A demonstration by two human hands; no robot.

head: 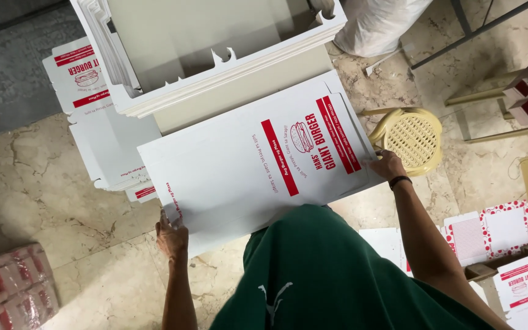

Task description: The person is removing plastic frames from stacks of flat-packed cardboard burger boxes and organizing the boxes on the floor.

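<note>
A large flat white cardboard box blank (pixel 239 165) with red stripes and a burger drawing lies across my lap, held at both ends. My left hand (pixel 171 235) grips its near left edge. My right hand (pixel 387 165), with a dark band at the wrist, holds its right edge beside a yellow stool. Above the blank stands a thick stack of unprinted-side-up white blanks (pixel 215 55).
A yellow woven plastic stool (pixel 414 137) sits right of the blank. More printed blanks (pixel 96 122) lie on the marble floor at left. Red-and-white cartons (pixel 496 229) lie at right, wrapped bundles (pixel 7 296) at bottom left, a white sack (pixel 377 21) at top.
</note>
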